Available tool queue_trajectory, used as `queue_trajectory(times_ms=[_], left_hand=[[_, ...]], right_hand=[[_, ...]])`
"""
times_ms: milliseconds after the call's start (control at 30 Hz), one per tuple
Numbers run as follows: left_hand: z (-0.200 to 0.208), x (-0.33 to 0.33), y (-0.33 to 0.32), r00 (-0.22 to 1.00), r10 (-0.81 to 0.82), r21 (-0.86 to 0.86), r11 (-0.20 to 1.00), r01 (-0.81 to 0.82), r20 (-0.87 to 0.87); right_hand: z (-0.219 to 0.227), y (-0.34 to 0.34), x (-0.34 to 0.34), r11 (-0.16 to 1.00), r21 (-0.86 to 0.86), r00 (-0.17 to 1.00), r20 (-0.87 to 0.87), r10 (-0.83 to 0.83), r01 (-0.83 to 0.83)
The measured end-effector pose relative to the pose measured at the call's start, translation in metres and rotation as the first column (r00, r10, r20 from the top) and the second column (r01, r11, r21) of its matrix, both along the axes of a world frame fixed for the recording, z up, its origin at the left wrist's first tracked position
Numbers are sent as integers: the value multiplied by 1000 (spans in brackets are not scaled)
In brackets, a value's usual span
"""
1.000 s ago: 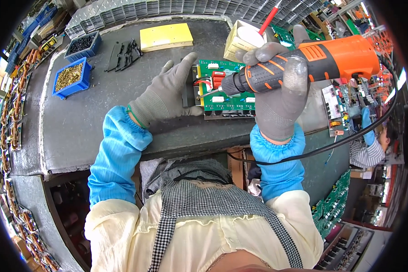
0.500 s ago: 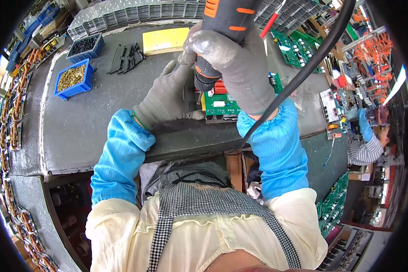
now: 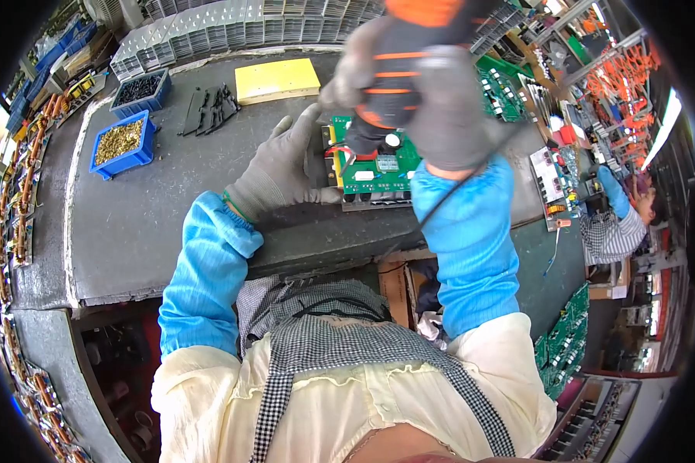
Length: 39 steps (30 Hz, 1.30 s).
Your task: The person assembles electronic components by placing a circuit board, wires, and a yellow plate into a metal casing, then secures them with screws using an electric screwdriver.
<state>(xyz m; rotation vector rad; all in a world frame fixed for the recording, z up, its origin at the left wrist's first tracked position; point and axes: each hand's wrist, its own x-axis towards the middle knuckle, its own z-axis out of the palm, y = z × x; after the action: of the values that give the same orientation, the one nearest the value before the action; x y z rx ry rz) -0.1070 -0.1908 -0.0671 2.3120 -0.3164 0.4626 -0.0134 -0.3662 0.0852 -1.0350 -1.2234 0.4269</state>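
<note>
The green board (image 3: 378, 171) lies flat on the dark bench (image 3: 154, 224), near its front edge, at about 12 o'clock from the person's chest. The right hand (image 3: 432, 116), gloved grey, is closed around an orange and black driver (image 3: 398, 69) held upright over the board, blurred, its tip down on the board's middle. The left hand (image 3: 282, 170), also gloved, lies spread flat with fingers open, touching the board's 9 o'clock edge. A yellow pad (image 3: 278, 79) sits at 11 o'clock from the board, black clips (image 3: 208, 108) beside it. Further toward 10 o'clock stand a blue bin (image 3: 121, 143) of brass parts and another bin (image 3: 140, 91) of dark parts
</note>
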Motion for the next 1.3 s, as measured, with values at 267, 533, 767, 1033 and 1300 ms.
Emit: queue_trajectory(times_ms=[267, 533, 767, 1033, 1300], left_hand=[[-8, 4, -36, 918, -388, -777, 551, 304, 84], [-19, -13, 1, 967, -245, -320, 923, 213, -64], [-19, -33, 9, 971, -156, -410, 910, 69, -181], [-28, -58, -21, 970, 10, -475, 870, -128, -243], [-43, -90, -56, 935, 279, -199, 925, -322, -217]], right_hand=[[38, -155, -12, 936, 282, 946, 185, -268, 210], [-34, -324, -94, 392, 67, 169, 827, -536, 917], [-128, -415, -117, -301, 129, -222, 927, -301, 945], [-167, -514, -82, -474, -46, -121, 941, -316, 880], [-124, -384, -8, 7, -248, 219, 841, -494, 969]])
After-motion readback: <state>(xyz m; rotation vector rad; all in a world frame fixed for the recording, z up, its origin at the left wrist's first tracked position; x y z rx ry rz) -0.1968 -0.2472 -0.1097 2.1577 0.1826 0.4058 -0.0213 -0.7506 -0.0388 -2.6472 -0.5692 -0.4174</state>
